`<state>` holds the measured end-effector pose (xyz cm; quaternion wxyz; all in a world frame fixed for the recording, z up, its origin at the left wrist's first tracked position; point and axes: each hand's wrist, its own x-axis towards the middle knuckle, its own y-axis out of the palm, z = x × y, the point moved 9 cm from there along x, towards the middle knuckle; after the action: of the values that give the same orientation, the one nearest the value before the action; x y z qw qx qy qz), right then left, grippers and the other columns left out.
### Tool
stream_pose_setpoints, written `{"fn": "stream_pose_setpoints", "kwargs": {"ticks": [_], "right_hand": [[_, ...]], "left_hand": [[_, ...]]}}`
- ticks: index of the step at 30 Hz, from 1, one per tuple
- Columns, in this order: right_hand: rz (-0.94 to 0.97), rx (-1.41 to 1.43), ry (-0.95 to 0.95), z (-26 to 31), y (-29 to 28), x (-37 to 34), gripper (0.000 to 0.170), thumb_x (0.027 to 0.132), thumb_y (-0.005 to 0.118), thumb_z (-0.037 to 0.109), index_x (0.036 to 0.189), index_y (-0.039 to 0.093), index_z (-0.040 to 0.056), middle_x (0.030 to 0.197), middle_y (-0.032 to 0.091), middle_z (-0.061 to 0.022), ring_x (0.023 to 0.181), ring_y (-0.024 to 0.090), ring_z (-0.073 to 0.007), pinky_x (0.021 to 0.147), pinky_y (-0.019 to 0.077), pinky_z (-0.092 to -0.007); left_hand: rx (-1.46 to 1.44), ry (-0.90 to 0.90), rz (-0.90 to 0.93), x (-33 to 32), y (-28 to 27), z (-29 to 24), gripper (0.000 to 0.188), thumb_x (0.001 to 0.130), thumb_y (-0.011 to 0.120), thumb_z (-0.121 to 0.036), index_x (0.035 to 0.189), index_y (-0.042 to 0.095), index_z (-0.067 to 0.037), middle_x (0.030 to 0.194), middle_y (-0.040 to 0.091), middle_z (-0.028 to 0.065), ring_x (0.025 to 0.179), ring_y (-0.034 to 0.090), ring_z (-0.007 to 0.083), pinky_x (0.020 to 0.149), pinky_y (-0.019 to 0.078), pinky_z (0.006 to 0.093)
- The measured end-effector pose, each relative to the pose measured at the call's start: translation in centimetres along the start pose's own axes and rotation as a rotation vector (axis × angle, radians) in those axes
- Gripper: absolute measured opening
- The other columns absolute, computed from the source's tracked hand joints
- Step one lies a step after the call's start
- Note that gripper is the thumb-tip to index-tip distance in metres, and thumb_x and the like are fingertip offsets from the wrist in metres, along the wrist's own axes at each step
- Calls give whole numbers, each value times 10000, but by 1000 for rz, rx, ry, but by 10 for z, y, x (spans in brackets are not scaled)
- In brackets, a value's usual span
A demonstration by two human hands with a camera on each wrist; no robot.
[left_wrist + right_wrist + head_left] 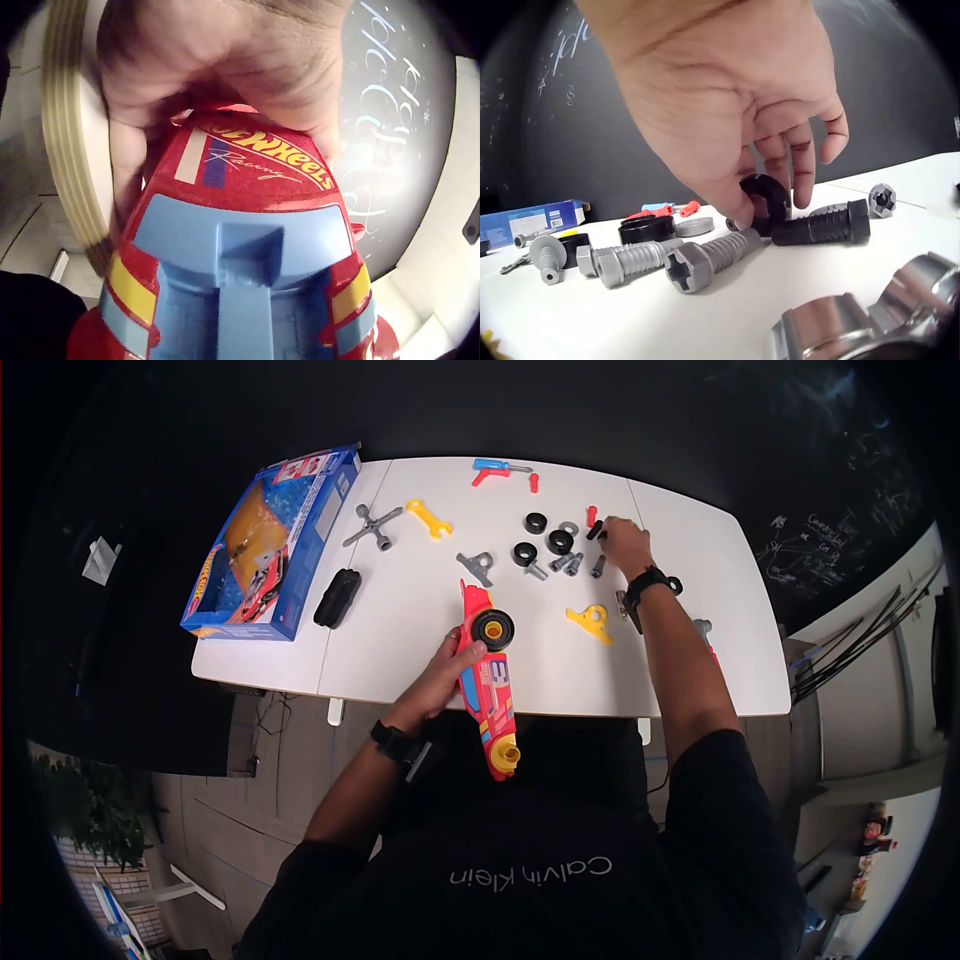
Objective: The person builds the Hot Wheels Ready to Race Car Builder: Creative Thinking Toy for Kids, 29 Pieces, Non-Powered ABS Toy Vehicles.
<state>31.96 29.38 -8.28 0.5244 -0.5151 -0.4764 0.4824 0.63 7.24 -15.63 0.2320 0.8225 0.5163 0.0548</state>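
Observation:
My left hand (435,678) grips a red toy race car (497,695), turned on its side at the table's front edge. A black wheel (509,622) with a yellow centre sits at its far end, and a bare yellow hub (508,753) at the near end. The left wrist view shows its blue cockpit (244,315) close up. My right hand (628,548) reaches down to the table, its thumb and fingers pinching a black ring-shaped piece (778,196). Right beside it lie a black bolt (821,228) and a grey bolt (712,257).
Loose black tyres (536,522) and grey bolts lie left of my right hand. A yellow bracket (590,623) and a chrome part (825,322) are nearer me. Farther left are a yellow wrench (430,518), a grey cross-shaped tool (373,527), a black case (338,598) and the toy's box (310,575).

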Motion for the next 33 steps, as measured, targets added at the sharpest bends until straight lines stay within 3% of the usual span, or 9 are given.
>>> {"fn": "stream_pose_setpoints", "kwargs": {"ticks": [3,5,8,9,12,18,23,33], "right_hand": [[-338,179,-152,10,-40,-8,187,1028,641,161,1110,755,38,1097,757,-196,1041,742,-378,906,592,-466],[-469,413,-475,46,-83,-56,186,1014,636,81,1159,741,31,1067,752,-207,983,749,-374,876,586,-488],[-281,642,-723,114,-120,-162,224,1003,678,102,1219,728,72,1050,777,-154,908,762,-339,805,599,-461],[-356,628,-787,127,-126,-197,228,999,696,140,1219,737,96,1067,786,-124,938,768,-321,811,617,-433],[-496,524,-985,155,-115,-252,192,966,683,71,1125,789,64,1198,781,-74,1127,757,-234,930,645,-350],[-418,543,-1000,162,-96,-265,281,925,707,45,1187,798,85,1211,776,-63,1226,714,-247,1021,611,-342],[-283,520,-992,165,-87,-266,335,916,696,9,1224,796,95,1341,691,-73,1303,634,-264,1038,579,-357],[-449,363,-943,169,-86,-279,553,833,656,-61,1320,771,174,1342,678,-61,1318,598,-289,1113,501,-410]], "left_hand": [[11,11,-16,-1,2,-5,776,1039,695,-414,1579,311,-11,1435,564,129,1305,605,198,1097,532,389],[24,20,-12,0,3,-5,773,1042,688,-424,1577,318,-6,1433,567,129,1296,610,198,1095,531,388],[53,11,-33,-3,7,-10,770,1044,685,-428,1576,329,1,1419,578,129,1275,623,191,1060,553,381],[50,13,-40,-3,7,-12,770,1044,685,-428,1576,329,1,1419,578,129,1275,623,191,1060,553,381],[70,-12,-35,-3,9,-11,775,1042,680,-446,1578,339,-3,1401,591,126,1241,642,181,1019,576,367],[109,-13,-32,-3,7,-13,794,1028,677,-496,1579,355,-23,1365,606,97,1206,656,155,967,599,341],[90,-14,-4,0,4,-7,773,1033,666,-504,1583,363,-53,1370,604,89,1196,659,141,930,607,318],[86,21,22,-6,8,-14,704,1073,563,-548,1556,405,-61,1334,630,79,1180,661,147,1008,560,328]]}}
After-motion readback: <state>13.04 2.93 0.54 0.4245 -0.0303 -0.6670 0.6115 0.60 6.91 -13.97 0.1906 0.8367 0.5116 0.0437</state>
